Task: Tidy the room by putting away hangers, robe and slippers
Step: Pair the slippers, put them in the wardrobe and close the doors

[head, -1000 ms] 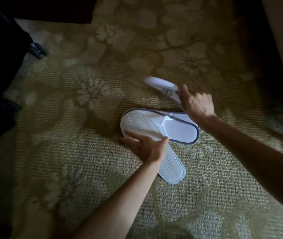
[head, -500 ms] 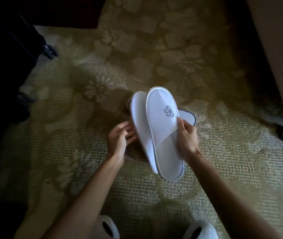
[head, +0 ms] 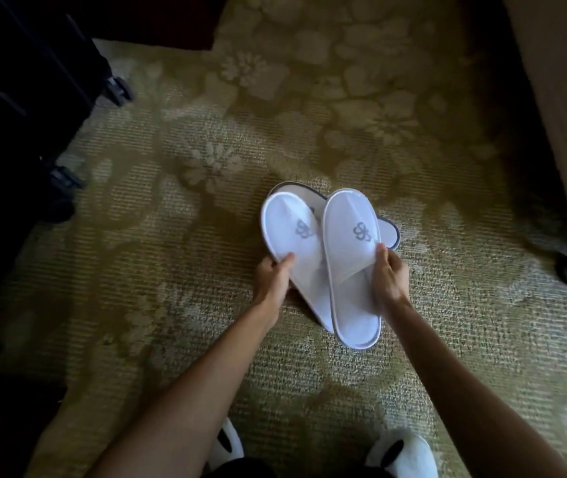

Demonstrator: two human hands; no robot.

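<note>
Both bare forearms are reaching forward and down from the bottom of the view, converging toward the middle. The left hand (head: 272,277) is curling round the edge of a white cloth slipper with a grey emblem (head: 294,246) — thumb lying on top, fingers tucked beneath. The right hand (head: 389,276) is pinching the strap edge of a second white cloth slipper (head: 351,263) — thumb pointing up along it, wrist bending slightly inward.

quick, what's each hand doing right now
Left hand: holding the left white slipper by its edge.
Right hand: holding the right white slipper by its edge.
</note>
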